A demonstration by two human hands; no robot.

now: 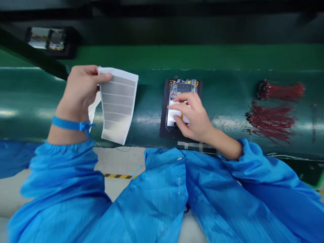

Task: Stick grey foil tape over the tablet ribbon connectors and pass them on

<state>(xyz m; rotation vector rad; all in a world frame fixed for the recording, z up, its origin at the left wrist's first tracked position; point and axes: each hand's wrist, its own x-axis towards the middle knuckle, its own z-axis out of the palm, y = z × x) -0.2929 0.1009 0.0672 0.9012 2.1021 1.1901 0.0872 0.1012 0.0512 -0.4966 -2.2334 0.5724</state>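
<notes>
My left hand (82,86) pinches the top left corner of a white backing sheet (118,104) that carries several grey adhesive strips. The sheet hangs tilted above the bench, its lower edge towards me. Over an opened electronic device (170,118) at the middle, my right hand (192,116) is curved, thumb and fingertips apart, with nothing visible held between them. The device has a circuit board (183,87) at its far end and a silvery white block, which looks like a battery, partly hidden under my hand. It lies on a dark pad (164,130).
Two bundles of dark red wires (285,91) lie on the green bench (227,91) to the right, with a thin dark piece (314,123) beyond them. Another opened device (45,37) rests at the far left, behind a dark slanted bar (32,50). More white paper (94,108) shows behind my left wrist.
</notes>
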